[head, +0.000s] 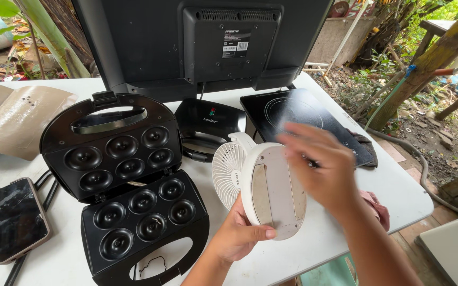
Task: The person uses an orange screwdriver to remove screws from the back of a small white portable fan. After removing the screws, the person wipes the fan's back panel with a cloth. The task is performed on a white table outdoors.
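- Both hands work nearest the camera: the left hand (239, 233) has its fingers closed around the small white fan (261, 182), tilted with its base plate up.
- Blurred, the right hand (319, 167) hovers over that base; its grip cannot be told.
- Base plate looks closed, so the work seems at an early stage.
- Behind, on the white table (393, 185) outdoors, lies an open black doughnut maker (128, 185).
- Smallest, a phone (14, 218) lies at the left.

The right hand (322, 169) is a motion-blurred smear, so can't tell what its fingers are pinching. It covers part of the fan's base (274, 190). The TV (197, 42) runs off the top edge, and the phone (14, 218) sits half-shadowed at lower left.
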